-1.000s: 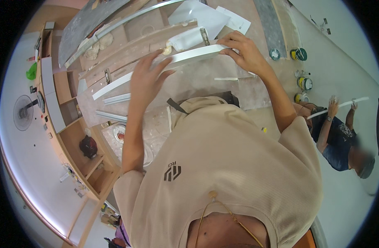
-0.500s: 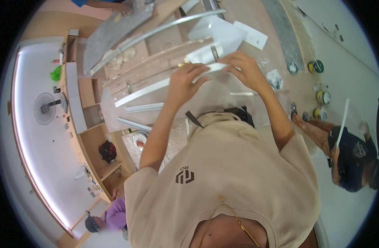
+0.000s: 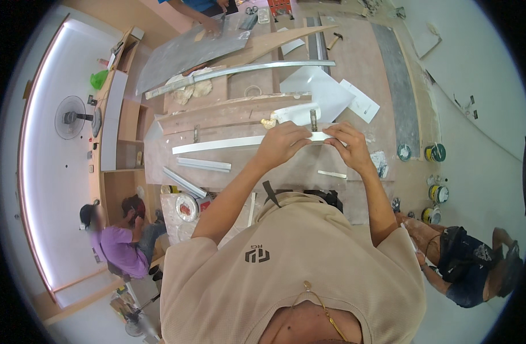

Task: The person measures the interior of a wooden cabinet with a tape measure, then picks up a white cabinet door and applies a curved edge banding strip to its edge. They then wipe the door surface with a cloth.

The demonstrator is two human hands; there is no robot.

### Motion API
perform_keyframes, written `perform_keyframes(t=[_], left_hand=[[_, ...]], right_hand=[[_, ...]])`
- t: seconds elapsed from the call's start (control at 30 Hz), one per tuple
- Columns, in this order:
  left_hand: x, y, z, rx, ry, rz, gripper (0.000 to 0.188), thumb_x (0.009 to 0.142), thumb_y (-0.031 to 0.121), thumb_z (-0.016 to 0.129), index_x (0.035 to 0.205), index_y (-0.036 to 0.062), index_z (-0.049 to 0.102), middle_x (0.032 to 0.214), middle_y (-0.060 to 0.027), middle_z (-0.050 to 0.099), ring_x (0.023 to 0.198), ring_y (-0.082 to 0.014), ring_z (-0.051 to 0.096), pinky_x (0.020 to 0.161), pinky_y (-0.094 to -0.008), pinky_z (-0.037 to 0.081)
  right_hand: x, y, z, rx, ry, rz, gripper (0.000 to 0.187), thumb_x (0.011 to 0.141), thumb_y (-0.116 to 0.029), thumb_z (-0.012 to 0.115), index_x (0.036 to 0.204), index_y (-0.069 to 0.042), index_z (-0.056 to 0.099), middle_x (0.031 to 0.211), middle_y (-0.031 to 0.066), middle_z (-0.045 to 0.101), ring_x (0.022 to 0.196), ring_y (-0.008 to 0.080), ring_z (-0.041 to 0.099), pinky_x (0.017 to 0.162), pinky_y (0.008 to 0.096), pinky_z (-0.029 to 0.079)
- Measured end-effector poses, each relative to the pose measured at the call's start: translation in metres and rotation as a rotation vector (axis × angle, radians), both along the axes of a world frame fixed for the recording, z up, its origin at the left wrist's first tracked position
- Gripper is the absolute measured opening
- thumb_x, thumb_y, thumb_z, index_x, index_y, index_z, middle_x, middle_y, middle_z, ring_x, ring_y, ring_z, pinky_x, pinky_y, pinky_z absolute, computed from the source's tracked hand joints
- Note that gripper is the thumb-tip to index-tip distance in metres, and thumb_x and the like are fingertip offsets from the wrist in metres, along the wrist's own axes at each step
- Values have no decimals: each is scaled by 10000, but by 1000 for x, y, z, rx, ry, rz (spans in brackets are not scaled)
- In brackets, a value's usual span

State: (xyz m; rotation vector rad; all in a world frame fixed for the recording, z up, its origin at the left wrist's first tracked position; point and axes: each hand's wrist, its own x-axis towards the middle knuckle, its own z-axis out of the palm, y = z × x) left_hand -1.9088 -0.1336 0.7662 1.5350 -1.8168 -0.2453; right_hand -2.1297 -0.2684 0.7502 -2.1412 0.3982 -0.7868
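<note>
A long, narrow white strip (image 3: 217,143) lies crosswise in front of me, its left end reaching past my left forearm. Near its right end, my left hand (image 3: 283,144) pinches it between thumb and fingers. Just to the right, my right hand (image 3: 349,144) also has its fingertips closed on the strip, leaving a short stretch showing between the hands. Beyond them, a metal hinge-like piece (image 3: 314,119) stands by a white rolled piece (image 3: 294,113). Two short metal channels (image 3: 204,164) (image 3: 184,182) lie left of my left forearm, and a small pale strip (image 3: 332,174) lies near my right wrist.
A long metal channel (image 3: 234,70), a grey sheet (image 3: 194,49), white panels (image 3: 317,86) and a hammer (image 3: 334,41) lie on the far side. A paint bucket (image 3: 187,207) stands at left, tins (image 3: 435,152) at right. People are at left (image 3: 125,249), right (image 3: 466,261) and far side (image 3: 200,14).
My fingers, spread apart before, have closed on the white strip near its right end. The view has shifted, showing more of the far side. The person at right has lowered a white stick.
</note>
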Motion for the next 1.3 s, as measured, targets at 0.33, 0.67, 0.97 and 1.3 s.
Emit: perform_keyframes(t=[0.33,0.67,0.97,1.3], left_hand=[[23,14,2,64,-43,8,205,849,173,843,1041,109,813,1056,-59,795,944,-274,735,829,-394,587],[53,50,8,56,-56,79,194,844,101,831,1038,111,818,1039,-62,779,920,-270,712,778,-386,583],[53,49,5,43,-67,73,225,831,56,829,1051,101,812,1057,-63,785,924,-260,705,786,-370,579],[68,54,8,103,-91,44,225,816,58,834,1037,79,796,1087,-74,787,966,-275,718,842,-392,579]], right_hand=[[-2,-3,-1,98,25,-7,291,898,-156,801,1151,-14,777,1093,161,769,1016,332,702,903,406,548],[15,3,20,-314,190,23,282,890,-169,797,1137,-36,770,1043,112,716,1014,317,654,874,428,539],[61,26,20,-269,265,110,253,874,-164,769,1076,-16,734,990,130,673,1000,327,636,874,455,522],[58,22,10,-270,154,131,255,886,-150,759,1089,2,734,967,144,668,974,344,638,854,462,539]])
